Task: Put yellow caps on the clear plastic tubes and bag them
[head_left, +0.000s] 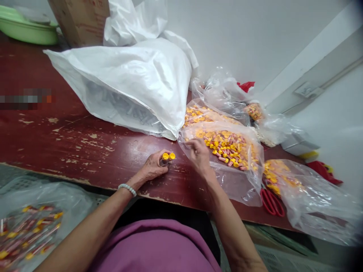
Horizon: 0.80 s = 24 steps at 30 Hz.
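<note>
In the head view, my left hand (154,165) rests low over the red table, closed around two small clear tubes. Each tube has a round yellow cap (172,155) at its top. My right hand (200,155) is to the right, its fingers curled and a little blurred, at the left edge of an open clear plastic bag (232,189). What its fingers hold, if anything, is hidden. Inside that bag lie many yellow caps with pinkish pieces (227,147). Behind my hands, a large white sack (147,75) lies with its mouth open, showing clear tubes (124,105).
Red-handled scissors (272,202) and another clear bag (317,207) of yellow pieces lie to the right. Below the table's left front edge is a plastic-lined container of filled tubes (31,230). A green basin (28,32) and a cardboard box (81,20) stand behind.
</note>
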Each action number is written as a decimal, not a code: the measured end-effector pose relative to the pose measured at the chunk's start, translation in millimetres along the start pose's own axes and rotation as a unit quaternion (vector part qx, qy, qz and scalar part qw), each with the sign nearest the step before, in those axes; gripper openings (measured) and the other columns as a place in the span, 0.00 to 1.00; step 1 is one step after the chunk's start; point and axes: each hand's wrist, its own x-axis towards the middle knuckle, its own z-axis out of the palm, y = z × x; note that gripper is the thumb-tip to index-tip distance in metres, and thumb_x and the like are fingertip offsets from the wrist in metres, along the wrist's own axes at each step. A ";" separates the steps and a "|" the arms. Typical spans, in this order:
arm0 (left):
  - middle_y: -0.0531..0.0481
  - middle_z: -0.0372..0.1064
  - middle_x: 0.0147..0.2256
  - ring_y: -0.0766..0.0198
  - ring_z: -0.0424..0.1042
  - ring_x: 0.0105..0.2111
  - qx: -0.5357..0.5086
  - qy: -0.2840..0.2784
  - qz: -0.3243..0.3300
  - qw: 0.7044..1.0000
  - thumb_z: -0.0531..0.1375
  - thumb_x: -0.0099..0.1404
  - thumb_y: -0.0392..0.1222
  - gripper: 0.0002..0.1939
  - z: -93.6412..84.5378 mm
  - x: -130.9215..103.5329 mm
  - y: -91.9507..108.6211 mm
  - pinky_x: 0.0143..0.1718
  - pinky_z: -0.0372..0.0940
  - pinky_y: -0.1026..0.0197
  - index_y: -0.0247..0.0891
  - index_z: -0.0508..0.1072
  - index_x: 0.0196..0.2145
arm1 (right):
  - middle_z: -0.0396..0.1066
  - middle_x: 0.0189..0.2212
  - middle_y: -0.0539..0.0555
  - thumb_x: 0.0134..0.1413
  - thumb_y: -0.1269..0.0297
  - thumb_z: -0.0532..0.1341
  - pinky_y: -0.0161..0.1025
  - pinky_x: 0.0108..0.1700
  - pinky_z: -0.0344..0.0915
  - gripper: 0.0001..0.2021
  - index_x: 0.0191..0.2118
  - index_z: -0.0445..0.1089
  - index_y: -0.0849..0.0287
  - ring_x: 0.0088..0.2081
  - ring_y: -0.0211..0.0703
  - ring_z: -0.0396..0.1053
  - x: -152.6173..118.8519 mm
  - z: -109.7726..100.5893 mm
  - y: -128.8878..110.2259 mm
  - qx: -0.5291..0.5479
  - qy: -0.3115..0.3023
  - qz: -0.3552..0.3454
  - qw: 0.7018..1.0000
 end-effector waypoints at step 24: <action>0.54 0.68 0.31 0.65 0.66 0.30 0.001 0.004 0.001 1.000 0.56 0.45 0.30 0.22 4.7 1.2 1.9 0.32 0.61 0.65 0.35 0.68 0.42 | 0.68 0.32 0.52 0.55 0.71 0.52 0.36 0.39 0.63 0.07 0.37 0.65 0.58 0.35 0.39 0.67 -38.4 7.7 -50.8 0.195 0.030 -0.002 0.980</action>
